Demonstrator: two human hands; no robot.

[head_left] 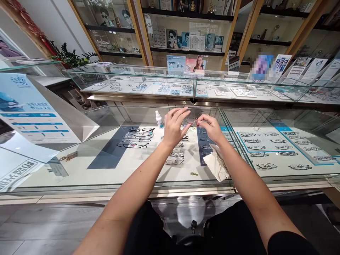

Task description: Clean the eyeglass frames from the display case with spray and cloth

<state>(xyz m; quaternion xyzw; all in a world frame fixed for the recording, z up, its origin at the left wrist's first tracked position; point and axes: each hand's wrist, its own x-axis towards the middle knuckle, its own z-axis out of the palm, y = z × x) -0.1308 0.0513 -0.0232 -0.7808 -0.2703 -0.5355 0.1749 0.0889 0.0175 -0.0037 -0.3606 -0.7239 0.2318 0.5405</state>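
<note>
Both my hands are held above a glass display counter (132, 184). Between them is a thin pair of glasses (192, 120), hard to make out. My left hand (175, 125) has its fingers curved around the left side of the frame. My right hand (211, 126) pinches the right side, fingers pressed together. A small white dropper bottle (159, 119) stands on the glass just left of my left hand. A cream cleaning cloth (216, 164) lies under my right forearm.
Rows of spectacle frames (138, 138) lie inside the counter under the glass. A small brass piece (194, 174) rests on the glass near the cloth. A tilted printed stand (34, 113) is at the left. A second glass counter (193, 85) and shelves stand behind.
</note>
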